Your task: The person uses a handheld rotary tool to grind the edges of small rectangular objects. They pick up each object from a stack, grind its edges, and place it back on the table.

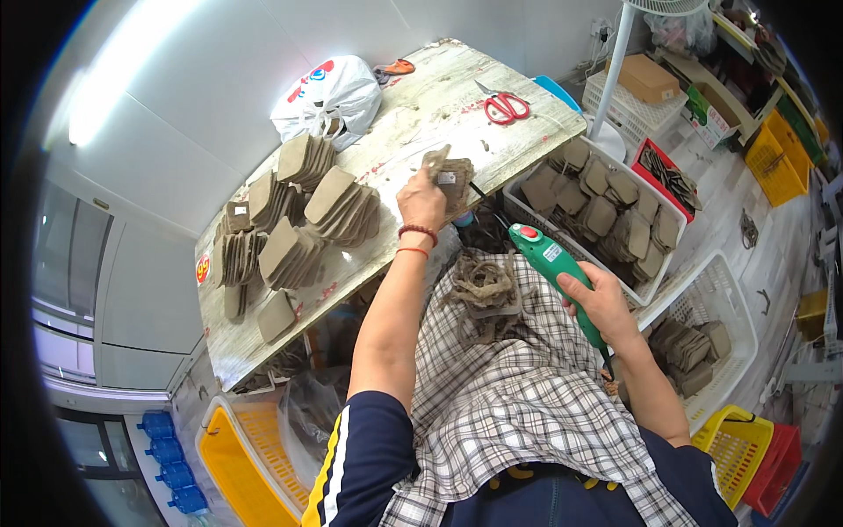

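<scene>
Both hands full; left hand (422, 200) pinches brown pads (453, 183) at the table's (420, 110) near edge; right hand (608, 303) clasps green tool (538, 249), liable to nick the left if pads slip.

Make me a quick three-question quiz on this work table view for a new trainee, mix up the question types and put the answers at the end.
1. Multiple choice: What does the right hand hold?
a) a white plastic bag
b) a green handheld tool
c) a yellow basket

2. True or false: The red-handled scissors lie on the table.

3. Short answer: Which hand is at the brown pads that are nearest to the scissors?

Key: 1. b; 2. true; 3. the left hand.
</scene>
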Motion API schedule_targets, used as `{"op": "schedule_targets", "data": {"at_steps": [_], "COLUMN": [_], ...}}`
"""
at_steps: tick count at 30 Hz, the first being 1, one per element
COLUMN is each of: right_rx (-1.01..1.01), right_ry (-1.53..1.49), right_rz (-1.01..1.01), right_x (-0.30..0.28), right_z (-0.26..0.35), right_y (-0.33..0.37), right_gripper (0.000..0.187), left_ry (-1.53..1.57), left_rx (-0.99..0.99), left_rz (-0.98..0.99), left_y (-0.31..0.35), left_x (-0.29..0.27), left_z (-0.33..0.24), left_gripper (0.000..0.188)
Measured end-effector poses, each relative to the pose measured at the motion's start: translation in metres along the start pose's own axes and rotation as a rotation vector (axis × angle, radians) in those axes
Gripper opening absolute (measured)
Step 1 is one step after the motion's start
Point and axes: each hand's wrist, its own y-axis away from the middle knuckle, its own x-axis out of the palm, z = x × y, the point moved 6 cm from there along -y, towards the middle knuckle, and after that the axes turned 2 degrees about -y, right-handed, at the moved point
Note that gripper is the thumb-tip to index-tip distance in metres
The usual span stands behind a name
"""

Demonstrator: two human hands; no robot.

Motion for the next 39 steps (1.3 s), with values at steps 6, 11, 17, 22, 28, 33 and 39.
{"op": "schedule_targets", "data": {"at_steps": [6,11,17,22,28,33,39], "right_rx": [-0.080,-0.145,-0.150,-0.167,-0.198,-0.188,-0.159], "right_ry": [0.032,0.059,0.056,0.043,0.024,0.035,-0.006], "right_rz": [-0.045,-0.092,-0.117,-0.131,-0.143,-0.164,-0.149], "right_x": [0.020,0.031,0.032,0.031,0.029,0.021,0.017], "right_z": [0.020,0.030,0.034,0.040,0.047,0.047,0.055], "right_y": [-0.006,-0.001,0.008,0.012,0.012,0.008,0.006], "right_gripper": [0.035,0.036,0.041,0.043,0.041,0.039,0.037], "left_ry": [1.663,2.035,2.274,2.235,2.213,2.189,2.175], "left_rx": [-0.259,-0.455,-0.588,-0.575,-0.567,-0.582,-0.553], "left_rz": [-0.172,-0.207,-0.132,-0.094,0.021,0.118,0.235], "left_y": [0.028,0.070,0.079,0.085,0.100,0.117,0.135], "left_x": [-0.048,-0.063,-0.043,-0.034,-0.032,-0.027,-0.024], "left_z": [0.010,-0.042,-0.063,-0.070,-0.078,-0.091,-0.096], "left_gripper": [0.029,0.030,0.031,0.032,0.032,0.030,0.032]}}
